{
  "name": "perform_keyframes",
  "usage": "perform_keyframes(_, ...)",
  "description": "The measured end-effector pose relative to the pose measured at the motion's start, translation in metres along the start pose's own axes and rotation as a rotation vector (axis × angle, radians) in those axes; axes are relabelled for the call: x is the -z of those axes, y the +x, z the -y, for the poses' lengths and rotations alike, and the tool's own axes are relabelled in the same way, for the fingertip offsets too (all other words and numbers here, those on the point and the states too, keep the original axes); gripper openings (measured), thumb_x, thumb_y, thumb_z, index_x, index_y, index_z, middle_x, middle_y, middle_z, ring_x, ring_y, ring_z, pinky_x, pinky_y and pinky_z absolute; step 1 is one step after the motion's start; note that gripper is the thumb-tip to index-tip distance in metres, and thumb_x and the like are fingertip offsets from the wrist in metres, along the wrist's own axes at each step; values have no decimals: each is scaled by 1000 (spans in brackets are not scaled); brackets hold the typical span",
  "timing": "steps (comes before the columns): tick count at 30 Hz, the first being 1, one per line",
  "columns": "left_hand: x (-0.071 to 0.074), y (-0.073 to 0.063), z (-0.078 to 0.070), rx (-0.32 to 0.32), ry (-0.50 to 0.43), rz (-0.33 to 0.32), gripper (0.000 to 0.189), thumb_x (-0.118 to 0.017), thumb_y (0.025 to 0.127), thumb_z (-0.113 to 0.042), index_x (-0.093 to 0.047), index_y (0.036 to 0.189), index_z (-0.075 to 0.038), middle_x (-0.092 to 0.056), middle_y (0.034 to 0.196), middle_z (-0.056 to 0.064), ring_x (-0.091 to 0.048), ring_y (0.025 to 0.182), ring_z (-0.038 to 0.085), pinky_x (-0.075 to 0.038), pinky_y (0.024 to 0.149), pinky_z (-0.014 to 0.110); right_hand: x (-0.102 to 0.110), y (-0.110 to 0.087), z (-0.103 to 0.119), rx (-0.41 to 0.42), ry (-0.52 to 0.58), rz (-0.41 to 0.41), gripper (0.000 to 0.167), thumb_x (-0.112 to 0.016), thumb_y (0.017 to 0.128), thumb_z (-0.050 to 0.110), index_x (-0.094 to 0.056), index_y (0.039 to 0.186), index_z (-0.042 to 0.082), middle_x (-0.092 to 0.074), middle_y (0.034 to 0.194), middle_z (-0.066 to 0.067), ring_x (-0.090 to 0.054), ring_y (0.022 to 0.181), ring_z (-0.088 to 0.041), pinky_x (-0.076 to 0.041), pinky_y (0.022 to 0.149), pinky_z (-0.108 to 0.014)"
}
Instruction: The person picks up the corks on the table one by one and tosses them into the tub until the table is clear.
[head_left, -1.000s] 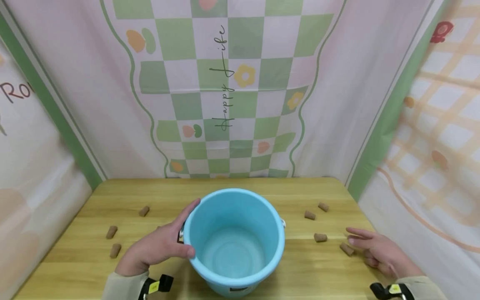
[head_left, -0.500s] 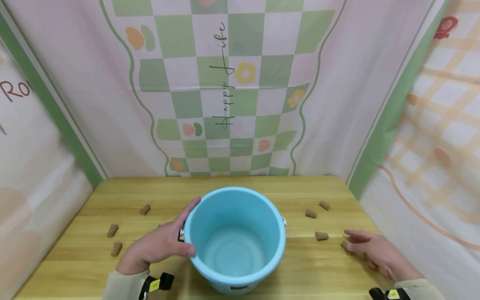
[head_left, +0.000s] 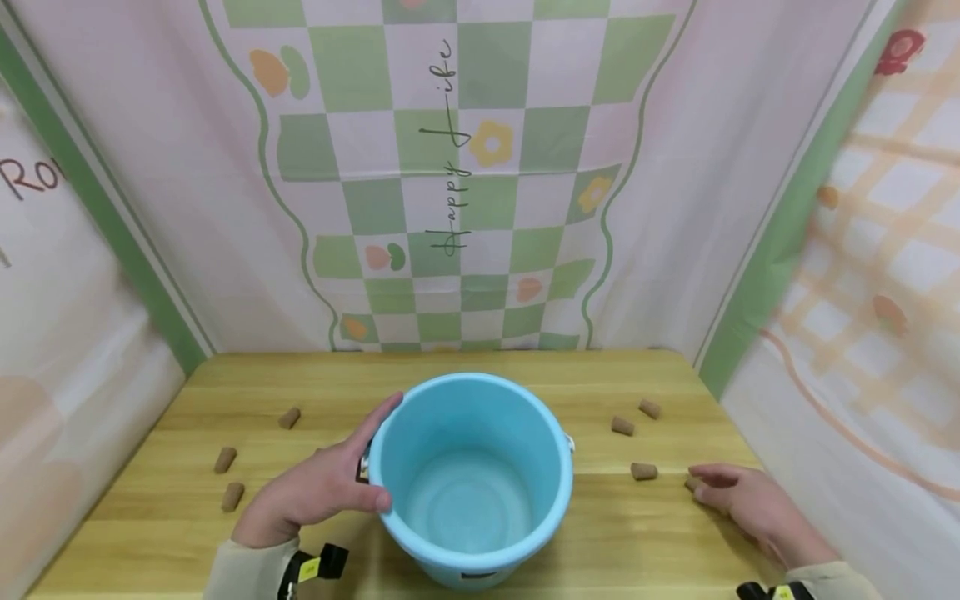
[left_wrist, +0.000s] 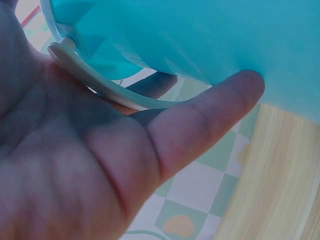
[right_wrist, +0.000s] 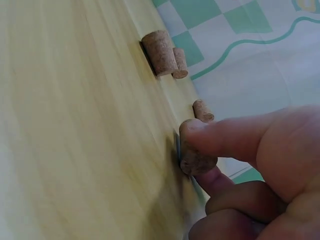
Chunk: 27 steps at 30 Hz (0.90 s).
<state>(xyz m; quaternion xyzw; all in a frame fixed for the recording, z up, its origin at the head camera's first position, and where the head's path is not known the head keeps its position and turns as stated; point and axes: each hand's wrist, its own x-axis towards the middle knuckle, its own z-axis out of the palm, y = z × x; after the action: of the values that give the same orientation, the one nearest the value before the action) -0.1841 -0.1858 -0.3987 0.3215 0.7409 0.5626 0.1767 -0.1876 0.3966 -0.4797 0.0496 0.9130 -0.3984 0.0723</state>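
Note:
A light blue bucket (head_left: pixel 557 515) stands upright at the near middle of the table, with nothing seen inside. My left hand (head_left: pixel 318 493) holds its left side, thumb at the rim and the other fingers along the outer wall. The left wrist view shows a pale handle (left_wrist: pixel 102 84) hanging beside the palm. To the right, my right hand (head_left: pixel 761 507) pinches a brown cork stopper (right_wrist: pixel 190 150) between thumb and fingers, close to the tabletop. In the head view the fingers cover most of that cork.
Three more corks, one of them a near cork (head_left: pixel 643 472), lie between bucket and right hand. On the left lie other corks, such as one by the left forearm (head_left: pixel 232 497). Printed curtains (head_left: pixel 487 208) enclose the wooden table (head_left: pixel 585 375).
My right hand has closed its thumb and fingers on the nearest right-hand cork, which was lying uncovered before. The left hand and bucket have stayed in place.

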Motion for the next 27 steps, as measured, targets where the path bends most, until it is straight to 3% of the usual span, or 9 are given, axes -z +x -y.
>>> perform_keyframes(8, 0, 0, -1, -3, 2, -4, 111, -80, 86, -35, 1, 161, -24, -33, 153, 21, -46, 126, 39, -46, 94, 46, 3, 5, 2, 24, -24, -29, 59, -76, 89, 30, -58, 134, -4, -59, 130, -26, -44, 124, -51, -30, 96, -65)
perform_keyframes(13, 0, -1, -1, -7, -3, -7, 109, -80, 87, -33, 0, 161, -27, -32, 153, 21, -46, 125, 39, -46, 94, 46, 4, 7, 2, 49, -78, -32, 57, -80, 84, 20, -59, 129, -7, -65, 114, -23, -59, 105, -38, -44, 86, -49)
perform_keyframes(17, -1, -1, -2, -1, -6, -8, 110, -80, 87, -32, 1, 161, -24, -32, 153, 22, -46, 125, 39, -46, 93, 45, 3, 9, 0, 59, -111, -53, 41, -78, 84, 13, -63, 119, -5, -67, 103, -12, -59, 91, -23, -43, 76, -37)
perform_keyframes(27, -1, 0, -3, -7, -4, -2, 109, -80, 87, -32, 1, 161, -25, -31, 153, 23, -45, 126, 41, -46, 94, 45, 6, 11, 1, 76, -118, -54, 52, -80, 82, 11, -56, 123, -8, -61, 117, -29, -56, 108, -44, -41, 85, -51)
